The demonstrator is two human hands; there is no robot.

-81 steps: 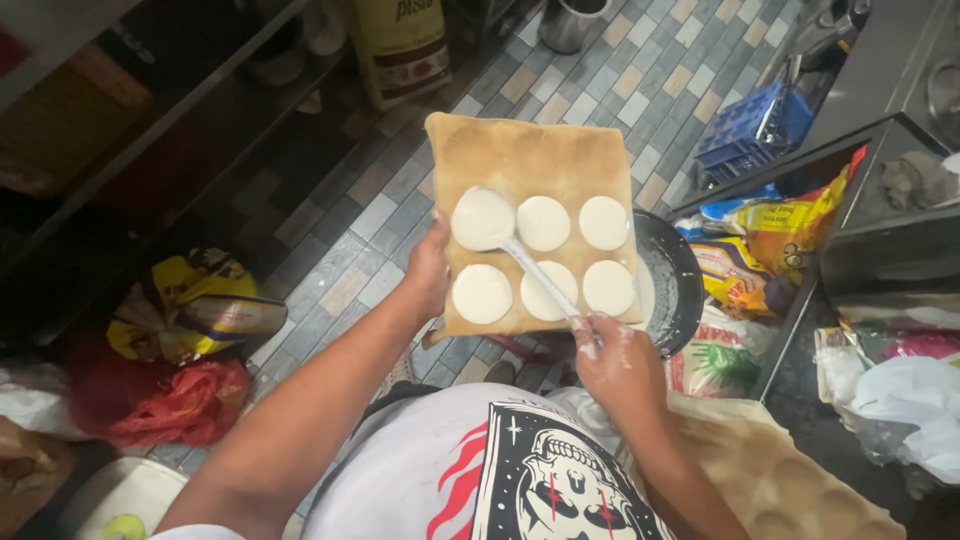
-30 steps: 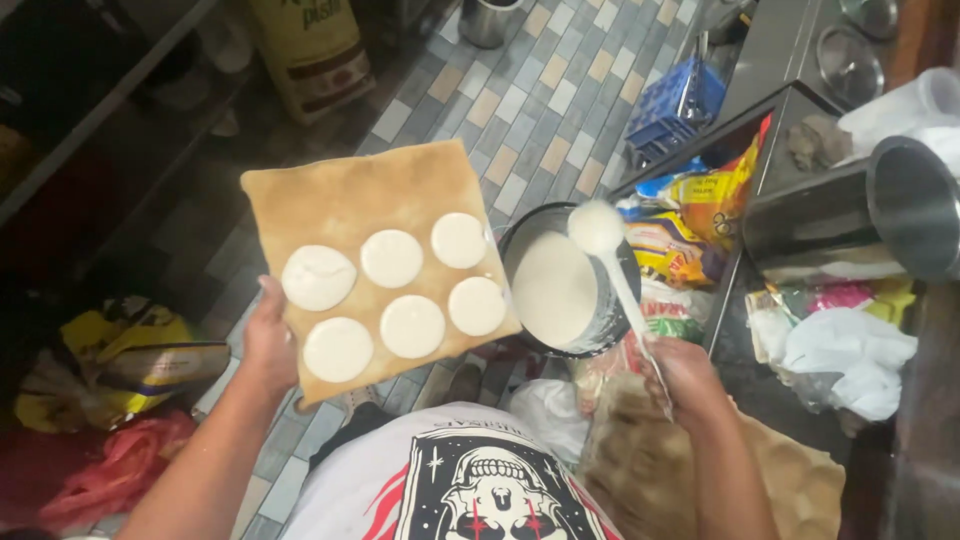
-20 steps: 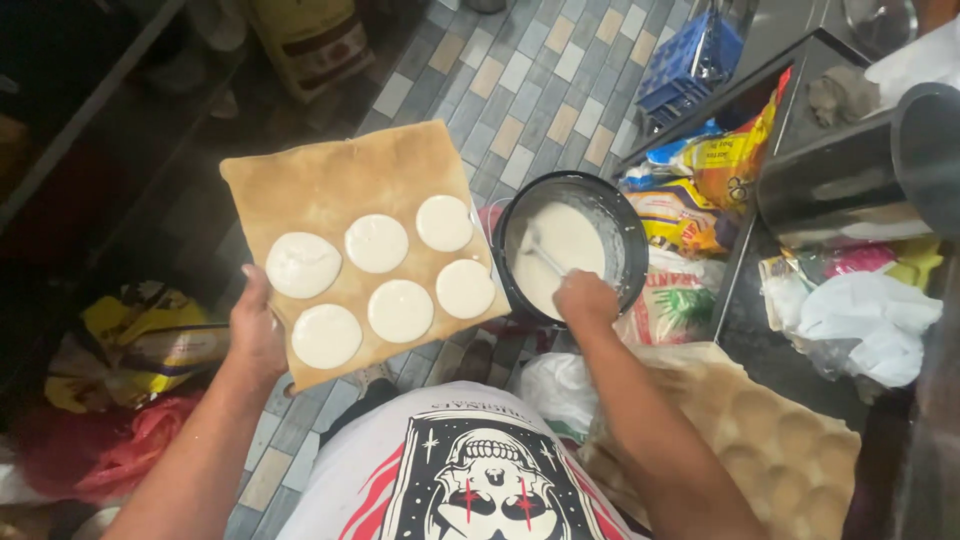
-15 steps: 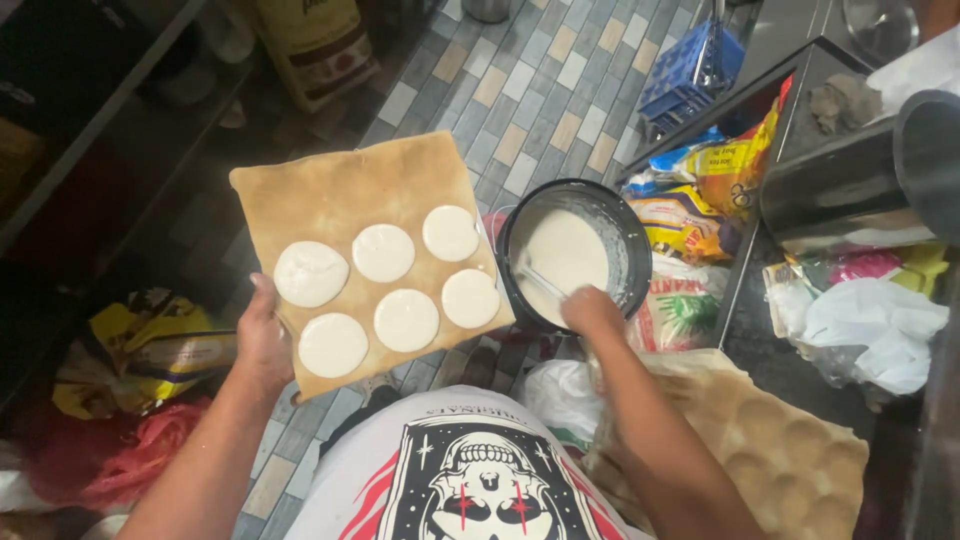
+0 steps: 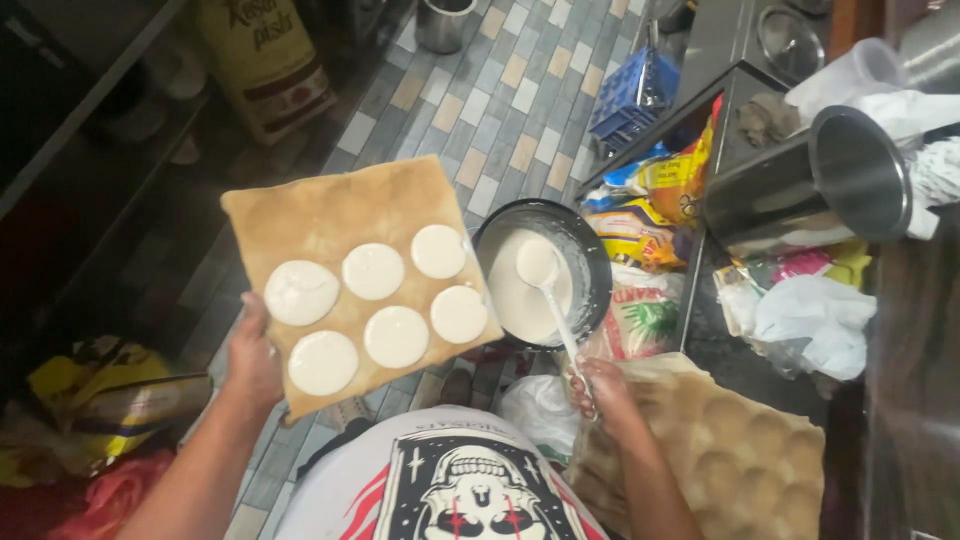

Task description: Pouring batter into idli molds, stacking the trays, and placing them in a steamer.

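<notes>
Your left hand [image 5: 255, 352] grips the near-left edge of the square brown board [image 5: 340, 215], held level above the tiled floor [image 5: 500, 110]. Six white batter rounds [image 5: 373, 271] lie on the board in two rows. Just right of the board sits the dark pan [image 5: 590, 255] of white batter. Your right hand [image 5: 598, 385], nearer you than the pan, is clamped on the ladle [image 5: 545, 275], its filled bowl raised over the pan.

Six white batter rounds [image 5: 372, 271], one brown board [image 5: 330, 205], one bowl [image 5: 594, 250], one ladle [image 5: 538, 263].
</notes>
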